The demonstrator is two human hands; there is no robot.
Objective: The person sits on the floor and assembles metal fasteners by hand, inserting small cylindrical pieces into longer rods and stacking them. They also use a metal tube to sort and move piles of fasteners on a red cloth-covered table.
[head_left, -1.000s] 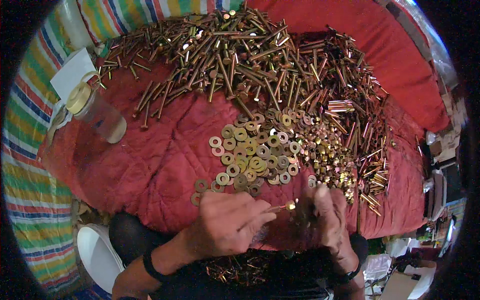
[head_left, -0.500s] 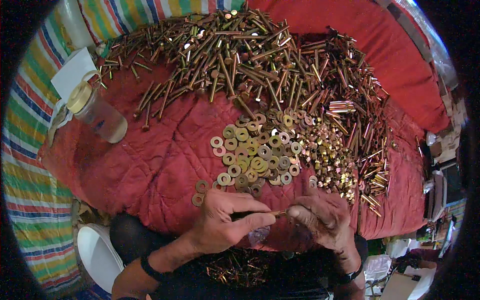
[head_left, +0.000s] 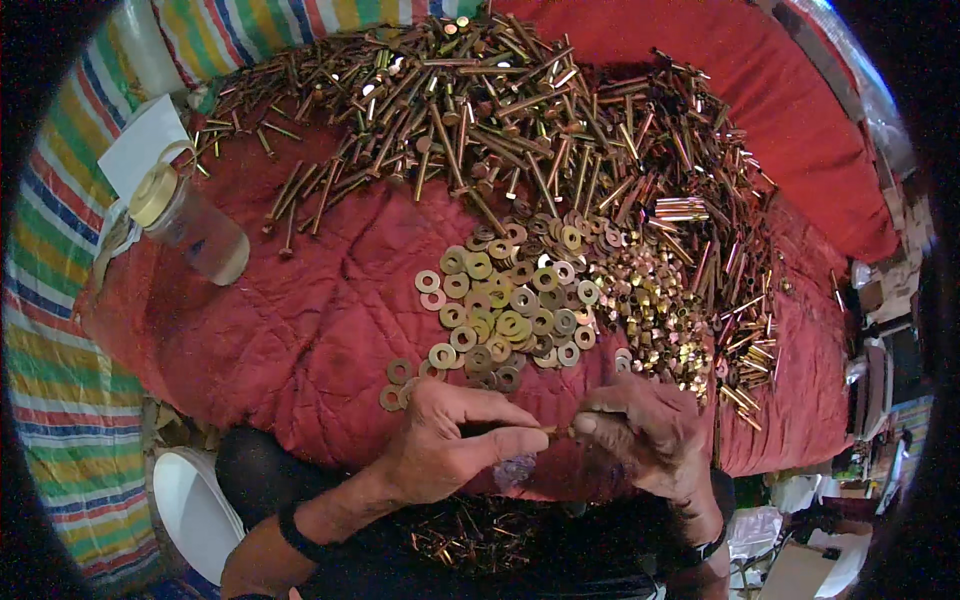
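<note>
My left hand [head_left: 452,440] is closed in a pinch, thumb against bent fingers, on a slim copper-coloured bolt [head_left: 557,431] that is mostly hidden by the fingers. Facing it, my right hand [head_left: 648,432] has its thumb and curled fingers at the bolt's other end; what else they may hold is too small to make out. Just beyond the hands lies a heap of flat washers [head_left: 510,325]. To its right is a heap of small brassy nuts [head_left: 668,312]. A large pile of long bolts [head_left: 480,120] spreads along the back.
Red quilted cloth [head_left: 310,300] lies under the metal parts. A clear jar with a yellowish lid [head_left: 205,238] leans at the left, near striped sheeting [head_left: 75,250]. More bolts [head_left: 470,540] lie below my hands, close to my body. A white dish-like object [head_left: 190,510] stands lower left.
Both hands stay almost in place around the bolt, with the right fingers shifting slightly at its end. The whole view has slid a few pixels.
</note>
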